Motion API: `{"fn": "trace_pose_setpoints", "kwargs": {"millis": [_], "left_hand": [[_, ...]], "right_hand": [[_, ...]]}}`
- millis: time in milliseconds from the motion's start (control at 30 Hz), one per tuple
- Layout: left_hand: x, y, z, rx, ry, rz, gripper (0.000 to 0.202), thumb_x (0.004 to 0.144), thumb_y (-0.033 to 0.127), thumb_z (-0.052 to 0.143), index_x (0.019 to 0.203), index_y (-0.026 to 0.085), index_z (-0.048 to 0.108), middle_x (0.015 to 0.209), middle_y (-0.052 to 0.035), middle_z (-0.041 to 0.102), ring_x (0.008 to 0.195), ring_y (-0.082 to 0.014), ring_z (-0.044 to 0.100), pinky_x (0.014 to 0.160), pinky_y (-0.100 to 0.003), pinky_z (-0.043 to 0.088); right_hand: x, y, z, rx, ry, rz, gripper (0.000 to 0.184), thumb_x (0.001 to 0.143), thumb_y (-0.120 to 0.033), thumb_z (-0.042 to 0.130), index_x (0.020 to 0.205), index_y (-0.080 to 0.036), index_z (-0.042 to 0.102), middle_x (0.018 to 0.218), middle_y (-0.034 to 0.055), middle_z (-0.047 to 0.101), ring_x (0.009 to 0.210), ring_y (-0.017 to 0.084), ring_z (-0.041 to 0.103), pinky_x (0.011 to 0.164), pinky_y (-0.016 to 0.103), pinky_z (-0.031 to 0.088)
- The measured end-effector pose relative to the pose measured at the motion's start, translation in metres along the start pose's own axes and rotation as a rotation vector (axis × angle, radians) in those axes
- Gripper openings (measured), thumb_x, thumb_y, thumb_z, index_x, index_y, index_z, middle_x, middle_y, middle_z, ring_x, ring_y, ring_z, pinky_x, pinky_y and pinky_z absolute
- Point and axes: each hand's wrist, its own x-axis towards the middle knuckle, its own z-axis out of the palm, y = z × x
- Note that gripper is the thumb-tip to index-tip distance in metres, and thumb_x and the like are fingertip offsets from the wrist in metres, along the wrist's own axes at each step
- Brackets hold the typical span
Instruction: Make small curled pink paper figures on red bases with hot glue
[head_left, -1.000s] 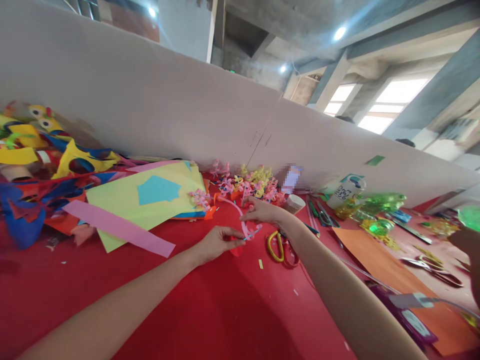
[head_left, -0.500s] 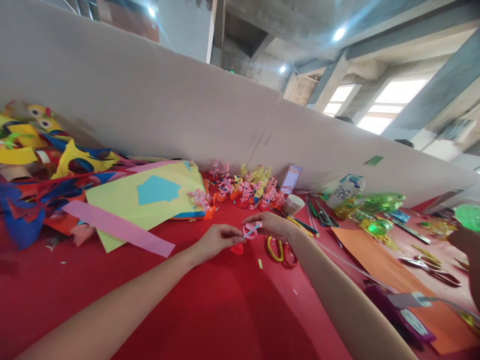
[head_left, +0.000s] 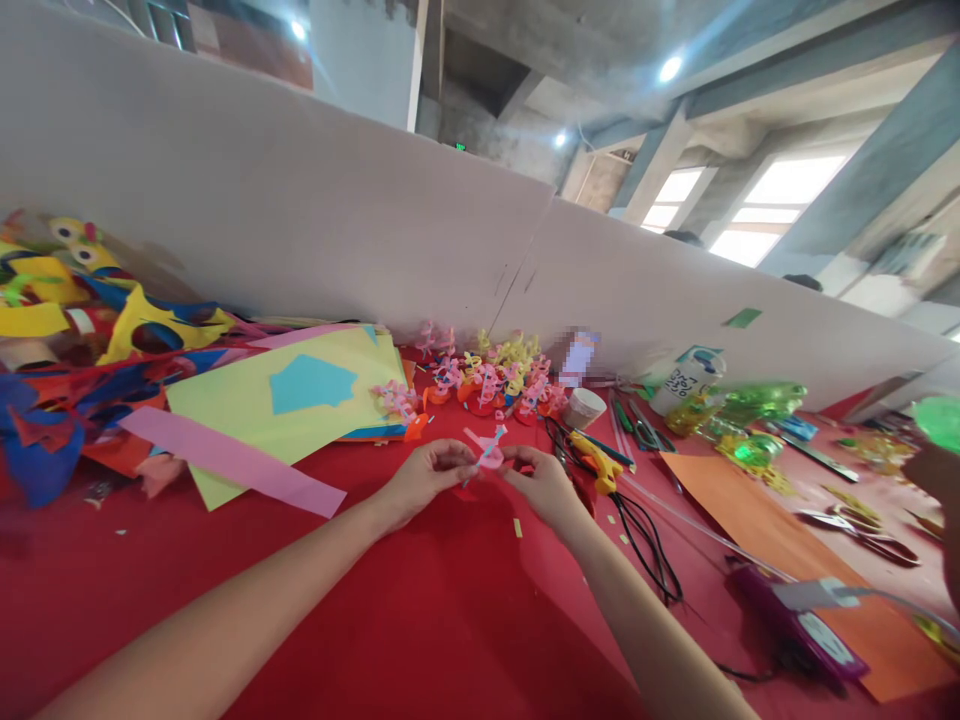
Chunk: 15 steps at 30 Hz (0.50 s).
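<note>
My left hand (head_left: 426,478) and my right hand (head_left: 541,484) meet over the red table (head_left: 420,620), fingers pinched together. Between them they hold a small pink curled paper strip (head_left: 486,448) with a blue bit, sitting on a red piece I can barely see. Just behind lies a heap of finished pink, yellow and orange paper curls (head_left: 491,380). A glue gun with a yellow nozzle (head_left: 596,458) and its black cord (head_left: 645,540) lie right of my right hand.
Yellow sheet with a blue cut-out (head_left: 300,395) and a pink strip (head_left: 225,460) lie at left, beside colourful paper masks (head_left: 82,320). Orange paper (head_left: 757,520), scissors (head_left: 645,430), a tape roll (head_left: 585,408), a bottle (head_left: 686,380) and green wrappers (head_left: 757,410) are at right. A white partition (head_left: 337,230) stands behind.
My right hand has drawn back from the heap of curls toward my left hand, and the long pink strip is now a small curl pinched between both. The view shifted slightly.
</note>
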Motion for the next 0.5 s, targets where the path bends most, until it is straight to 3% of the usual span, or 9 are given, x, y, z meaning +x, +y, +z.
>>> {"fn": "trace_pose_setpoints", "kwargs": {"millis": [100,267,500], "left_hand": [[-0.0007,0.0019,0.0000,0.022,0.016,0.011,0.031,0.060,0.035,0.077,0.078,0.017,0.059,0.069,0.0007,0.065,0.066,-0.0135,0.060,0.062,-0.024,0.044],[-0.0002,0.0007,-0.0010,0.042,0.032,-0.005,0.035,0.061,0.036,0.077,0.086,0.017,0.062,0.076,-0.0023,0.069,0.073,-0.0167,0.063,0.068,-0.027,0.045],[0.0018,-0.0021,-0.0025,0.005,0.071,-0.002,0.032,0.060,0.032,0.078,0.087,0.018,0.067,0.076,-0.0024,0.070,0.073,-0.0162,0.063,0.067,-0.025,0.045]], "right_hand": [[-0.0034,-0.0022,0.0020,-0.047,0.089,-0.092,0.021,0.064,-0.035,0.063,0.071,-0.017,0.071,0.095,0.0089,0.066,0.073,0.018,0.057,0.060,0.026,0.040],[-0.0055,0.0001,0.0076,0.031,0.063,-0.022,0.029,0.070,-0.041,0.058,0.073,-0.016,0.070,0.062,0.0034,0.063,0.053,0.013,0.048,0.051,0.024,0.035],[-0.0067,-0.0029,0.0077,0.001,0.046,0.040,0.031,0.072,-0.044,0.058,0.070,-0.015,0.069,0.055,0.0012,0.058,0.048,0.012,0.042,0.046,0.024,0.029]]}}
